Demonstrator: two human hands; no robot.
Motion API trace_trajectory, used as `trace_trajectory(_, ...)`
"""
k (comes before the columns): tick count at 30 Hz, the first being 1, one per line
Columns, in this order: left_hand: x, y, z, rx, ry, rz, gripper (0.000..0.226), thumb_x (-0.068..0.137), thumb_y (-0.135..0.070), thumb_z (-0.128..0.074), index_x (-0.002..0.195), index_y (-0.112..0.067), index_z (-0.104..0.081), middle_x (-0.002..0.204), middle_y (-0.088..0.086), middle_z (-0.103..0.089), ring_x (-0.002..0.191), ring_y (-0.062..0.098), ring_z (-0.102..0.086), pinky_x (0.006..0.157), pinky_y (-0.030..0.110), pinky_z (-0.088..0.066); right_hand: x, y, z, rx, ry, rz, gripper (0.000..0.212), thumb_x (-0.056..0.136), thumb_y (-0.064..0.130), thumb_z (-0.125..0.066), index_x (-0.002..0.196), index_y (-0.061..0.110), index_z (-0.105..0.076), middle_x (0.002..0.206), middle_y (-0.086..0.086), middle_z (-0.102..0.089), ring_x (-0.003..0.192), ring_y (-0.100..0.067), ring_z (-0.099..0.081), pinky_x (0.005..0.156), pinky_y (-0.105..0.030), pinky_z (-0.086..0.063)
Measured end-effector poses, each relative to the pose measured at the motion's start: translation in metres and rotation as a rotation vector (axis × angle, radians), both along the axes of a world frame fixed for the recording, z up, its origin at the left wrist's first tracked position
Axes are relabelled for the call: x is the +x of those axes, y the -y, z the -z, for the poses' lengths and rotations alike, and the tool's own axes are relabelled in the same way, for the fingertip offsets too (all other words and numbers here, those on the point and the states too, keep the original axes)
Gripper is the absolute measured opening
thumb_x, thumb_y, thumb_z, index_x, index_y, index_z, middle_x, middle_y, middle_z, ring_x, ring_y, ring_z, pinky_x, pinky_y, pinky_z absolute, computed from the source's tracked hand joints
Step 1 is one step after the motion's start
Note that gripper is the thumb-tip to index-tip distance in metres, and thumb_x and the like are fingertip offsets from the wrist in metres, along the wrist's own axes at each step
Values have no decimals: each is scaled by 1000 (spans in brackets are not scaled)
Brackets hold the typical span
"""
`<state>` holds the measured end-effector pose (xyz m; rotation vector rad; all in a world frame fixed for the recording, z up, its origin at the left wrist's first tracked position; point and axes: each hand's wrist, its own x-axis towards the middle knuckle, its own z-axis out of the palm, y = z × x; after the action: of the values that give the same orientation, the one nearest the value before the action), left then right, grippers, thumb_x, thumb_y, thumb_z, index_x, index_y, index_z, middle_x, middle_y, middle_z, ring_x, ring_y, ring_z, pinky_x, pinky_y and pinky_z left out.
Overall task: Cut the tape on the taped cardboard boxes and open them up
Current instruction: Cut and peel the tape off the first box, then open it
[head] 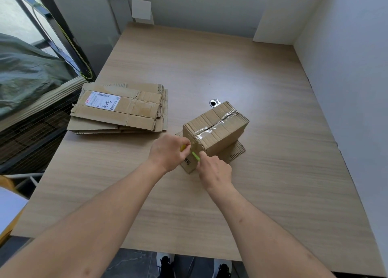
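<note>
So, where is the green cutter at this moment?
In the head view, the green cutter is at the table's middle, held between the left hand and right hand, against the near corner of the taped box.

Wooden table (pixel 210 67), round metal grommet (pixel 214 102) set in it, green tarpaulin (pixel 25 71) bunched beyond its left edge.

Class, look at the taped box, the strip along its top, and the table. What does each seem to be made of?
Box: corrugated cardboard, matt brown; ribbing shows on its faces.
Tape: likely clear plastic, glossy; it glints and wrinkles along the seam.
Table: pale wood-grain surface, possibly laminate; smooth with a soft sheen.
</note>
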<state>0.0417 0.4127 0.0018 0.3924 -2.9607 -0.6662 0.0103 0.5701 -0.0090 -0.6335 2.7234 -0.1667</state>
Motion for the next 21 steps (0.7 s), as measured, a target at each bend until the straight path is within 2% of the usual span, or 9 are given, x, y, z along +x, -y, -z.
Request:
trace_trajectory(3, -1, 6, -5, 91, -24, -67, 15, 94, -39, -66, 95, -31, -78, 78, -6, -72, 78, 23, -66, 65, 32, -52, 5, -3, 6, -13, 26, 11, 10, 107, 26, -37, 100, 20, -37, 100, -14, -68, 91, -41, -67, 63, -38, -36)
trace_trajectory(7, 2, 20, -1, 182, -41, -193, 10, 92, -36, -70, 90, -31, -78, 74, -9, -68, 80, 22, -65, 65, 31, -49, 7, -1, 7, -36, 31, 7, 9, 103, 24, -37, 98, 17, -36, 97, -14, -69, 88, -38, -64, 62, -38, -35)
trace_trajectory(9, 5, 26, 1, 205, -60, -241, 10, 93, -36, -70, 92, -31, -79, 76, -7, -71, 83, 24, -67, 69, 34, -53, 4, 1, 5, -55, 14, 8, 8, 102, 24, -38, 101, 16, -39, 100, -14, -68, 89, -38, -63, 62, -38, -36)
trace_trajectory(12, 8, 33, 3, 209, -124, -316, 14, 94, -36, -70, 96, -27, -80, 82, 0, -76, 84, 26, -68, 73, 38, -56, -1, 5, -3, -79, 20, 8, 22, 102, 26, -38, 115, 10, -46, 101, -15, -66, 85, -39, -61, 64, -39, -38)
trace_trajectory(16, 7, 43, 3, 211, -146, -354, 15, 95, -36, -69, 95, -26, -80, 75, -1, -75, 80, 25, -69, 72, 36, -55, -5, 10, -8, -95, 35, -1, 16, 101, 28, -43, 98, 12, -45, 97, -12, -62, 76, -35, -49, 65, -39, -37)
trace_trajectory(21, 4, 46, 4, 260, -125, -344, 15, 94, -39, -69, 97, -28, -79, 74, -3, -74, 74, 23, -71, 72, 40, -59, 1, -3, 16, -62, 126, -39, 16, 103, 28, -48, 92, 16, -48, 105, -12, -64, 95, -37, -60, 68, -37, -36)
